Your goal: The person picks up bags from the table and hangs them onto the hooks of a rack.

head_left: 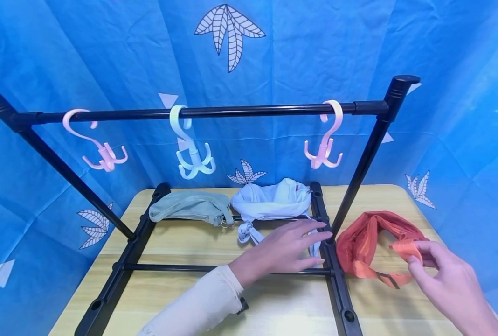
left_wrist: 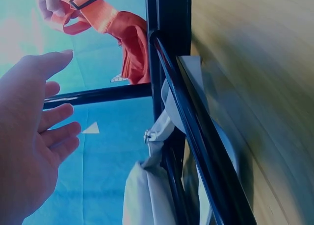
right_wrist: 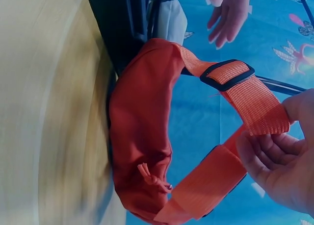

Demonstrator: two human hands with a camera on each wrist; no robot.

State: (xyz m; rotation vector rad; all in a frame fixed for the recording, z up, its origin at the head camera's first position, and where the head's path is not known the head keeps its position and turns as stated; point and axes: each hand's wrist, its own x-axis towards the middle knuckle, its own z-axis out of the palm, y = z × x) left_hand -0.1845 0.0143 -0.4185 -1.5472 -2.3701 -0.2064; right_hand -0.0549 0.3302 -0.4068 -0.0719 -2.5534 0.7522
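My right hand point(head_left: 452, 277) pinches the orange strap point(right_wrist: 262, 110) of a red waist bag point(head_left: 360, 238), which rests on the table to the right of the rack. A black slider buckle point(right_wrist: 228, 75) sits on that strap. My left hand point(head_left: 284, 247) reaches over the rack's base with fingers spread and nothing in it. Behind it lies a pale lavender waist bag point(head_left: 274, 200) with its strap hanging forward. To the left of that is a grey-green waist bag point(head_left: 192, 205). Both lie across the base's rear bar.
A black rack point(head_left: 249, 111) stands on the wooden table point(head_left: 177, 298). From its top bar hang a pink hook point(head_left: 106, 156) at left, a pale blue hook point(head_left: 194, 161) near the middle and another pink hook point(head_left: 324, 151) at right. A blue patterned cloth point(head_left: 316, 46) hangs behind.
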